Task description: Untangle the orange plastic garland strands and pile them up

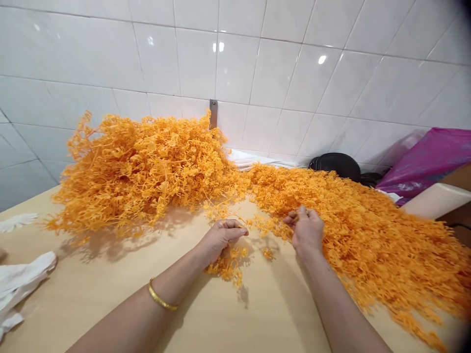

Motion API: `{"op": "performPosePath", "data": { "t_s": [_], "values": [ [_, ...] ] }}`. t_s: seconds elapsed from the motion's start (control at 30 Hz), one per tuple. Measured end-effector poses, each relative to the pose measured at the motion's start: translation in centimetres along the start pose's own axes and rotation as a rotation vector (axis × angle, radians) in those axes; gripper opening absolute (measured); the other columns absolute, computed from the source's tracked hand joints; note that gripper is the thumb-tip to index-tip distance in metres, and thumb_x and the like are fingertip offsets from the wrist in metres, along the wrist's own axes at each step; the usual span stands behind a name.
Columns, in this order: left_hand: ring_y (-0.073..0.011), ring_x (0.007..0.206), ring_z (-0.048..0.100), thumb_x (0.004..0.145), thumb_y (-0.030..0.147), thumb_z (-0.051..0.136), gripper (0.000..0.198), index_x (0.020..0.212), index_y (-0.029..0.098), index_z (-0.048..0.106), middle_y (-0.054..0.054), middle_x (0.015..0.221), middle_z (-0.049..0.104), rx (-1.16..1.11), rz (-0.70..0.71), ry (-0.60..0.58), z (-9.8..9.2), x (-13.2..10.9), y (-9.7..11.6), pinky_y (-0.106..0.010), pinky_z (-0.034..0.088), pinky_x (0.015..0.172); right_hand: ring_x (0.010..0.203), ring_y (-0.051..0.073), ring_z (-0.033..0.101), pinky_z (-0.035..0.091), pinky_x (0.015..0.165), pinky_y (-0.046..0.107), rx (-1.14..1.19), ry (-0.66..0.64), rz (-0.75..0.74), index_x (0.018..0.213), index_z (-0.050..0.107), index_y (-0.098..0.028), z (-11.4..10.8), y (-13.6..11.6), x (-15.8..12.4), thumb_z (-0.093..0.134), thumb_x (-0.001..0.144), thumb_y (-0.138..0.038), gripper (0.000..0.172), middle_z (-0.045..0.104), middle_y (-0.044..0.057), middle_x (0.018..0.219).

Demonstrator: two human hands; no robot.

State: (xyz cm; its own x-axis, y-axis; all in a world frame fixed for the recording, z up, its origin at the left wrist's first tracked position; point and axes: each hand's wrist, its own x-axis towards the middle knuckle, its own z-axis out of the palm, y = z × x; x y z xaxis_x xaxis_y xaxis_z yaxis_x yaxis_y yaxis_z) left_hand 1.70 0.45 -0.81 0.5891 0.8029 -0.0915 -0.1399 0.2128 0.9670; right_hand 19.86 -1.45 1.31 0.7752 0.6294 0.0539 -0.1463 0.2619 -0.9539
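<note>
My left hand [224, 239] pinches an orange plastic-looking foliage sprig [230, 264], whose branchy tips hang below the fingers over the table. At the edge of the right-hand orange heap [375, 235], my right hand [306, 229] has its fingers curled together; what they hold, if anything, is hidden. A small loose orange piece [268, 253] lies on the table between the hands. Beyond my left hand rises a taller pile of orange foliage [147, 171], with thin stems trailing toward my fingers.
The pale wooden table [235, 323] meets a white tiled wall [235, 63]. White gloves [25, 279] lie at the left edge. Behind the right heap are a black rounded object [335, 165], a purple bag [423, 162] and a cream-coloured roll or block [437, 201].
</note>
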Motion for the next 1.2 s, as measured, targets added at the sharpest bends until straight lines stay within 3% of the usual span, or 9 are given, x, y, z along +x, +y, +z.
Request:
{"op": "performPosePath", "data": {
  "t_s": [0.13,0.3,0.47,0.53,0.7,0.83,1.03,1.1,1.2],
  "values": [
    [-0.0048,0.039,0.023,0.055,0.031,0.065,0.030,0.080,0.014,0.064,0.007,0.042,0.030,0.019,-0.050,0.046,0.1,-0.1,0.2,-0.022,0.012,0.042,0.042,0.005,0.045,0.038,0.047,0.021,-0.146,-0.313,0.057,0.075,0.051,-0.018,0.1,0.0,-0.6,0.051,0.062,-0.020,0.013,0.054,-0.004,0.063],
    [-0.0050,0.041,0.019,0.058,0.027,0.062,0.033,0.088,0.013,0.064,0.007,0.041,0.025,0.018,-0.041,0.058,0.0,0.0,0.3,-0.022,0.011,0.043,0.041,0.004,0.036,0.037,0.050,0.022,-0.133,-0.575,0.173,0.076,0.055,-0.018,0.0,-0.7,-1.5,0.055,0.061,-0.024,0.016,0.040,-0.008,0.052],
    [-0.0050,0.041,0.020,0.059,0.020,0.059,0.039,0.097,0.015,0.061,0.008,0.041,0.027,-0.049,-0.020,0.067,-0.1,-0.1,0.5,-0.021,0.013,0.043,0.051,0.007,0.040,0.034,0.051,0.022,-0.402,-0.862,0.041,0.074,0.059,-0.017,-0.2,-1.5,-2.1,0.060,0.064,-0.035,0.021,0.049,-0.003,0.062],
    [-0.0049,0.040,0.021,0.058,0.019,0.058,0.040,0.098,0.015,0.060,0.008,0.041,0.028,-0.054,-0.029,0.066,0.0,-0.1,0.5,-0.021,0.014,0.042,0.057,0.009,0.042,0.033,0.051,0.021,-0.495,-0.910,-0.034,0.078,0.060,-0.018,-0.1,-1.2,-2.5,0.062,0.063,-0.036,0.024,0.053,-0.001,0.069],
    [-0.0049,0.039,0.023,0.058,0.015,0.055,0.041,0.098,0.016,0.059,0.008,0.040,0.029,-0.020,-0.045,0.038,0.2,-0.2,0.6,-0.021,0.015,0.042,0.046,0.006,0.032,0.023,0.042,0.020,-0.497,-0.911,-0.039,0.056,0.052,-0.015,0.7,0.4,-3.6,0.060,0.066,-0.040,0.028,0.038,-0.005,0.050],
    [-0.0044,0.039,0.024,0.061,0.021,0.056,0.029,0.090,0.018,0.059,0.007,0.043,0.034,0.005,-0.024,0.000,0.1,-0.2,0.5,-0.021,0.015,0.042,0.041,0.005,0.027,0.021,0.039,0.019,-0.271,-0.783,0.026,0.060,0.051,-0.016,1.1,1.2,-3.5,0.056,0.068,-0.043,0.029,0.032,-0.007,0.046],
    [-0.0037,0.039,0.019,0.062,0.027,0.059,0.019,0.073,0.011,0.062,0.007,0.041,0.028,0.056,-0.036,-0.080,-0.3,-0.3,0.5,-0.021,0.010,0.041,0.039,0.004,0.029,0.027,0.037,0.018,0.058,-0.183,0.015,0.059,0.047,-0.018,0.0,-0.1,-0.5,0.061,0.060,-0.041,0.027,0.038,-0.007,0.047],
    [-0.0039,0.037,0.019,0.065,0.028,0.057,0.021,0.079,0.012,0.062,0.007,0.039,0.027,0.002,-0.031,-0.064,-0.5,-0.3,0.6,-0.021,0.009,0.040,0.041,0.006,0.033,0.030,0.039,0.019,0.003,-0.195,-0.005,0.069,0.053,-0.020,-0.3,-0.6,-0.1,0.059,0.062,-0.039,0.022,0.040,-0.007,0.048],
    [-0.0036,0.035,0.020,0.066,0.026,0.057,0.022,0.084,0.013,0.060,0.007,0.039,0.030,-0.127,-0.042,-0.053,-0.8,-0.2,0.8,-0.020,0.010,0.039,0.043,0.006,0.036,0.032,0.042,0.020,-0.138,-0.387,0.020,0.083,0.057,-0.020,-0.3,-0.7,-0.6,0.058,0.064,-0.039,0.027,0.041,-0.006,0.051]
  ]
}}
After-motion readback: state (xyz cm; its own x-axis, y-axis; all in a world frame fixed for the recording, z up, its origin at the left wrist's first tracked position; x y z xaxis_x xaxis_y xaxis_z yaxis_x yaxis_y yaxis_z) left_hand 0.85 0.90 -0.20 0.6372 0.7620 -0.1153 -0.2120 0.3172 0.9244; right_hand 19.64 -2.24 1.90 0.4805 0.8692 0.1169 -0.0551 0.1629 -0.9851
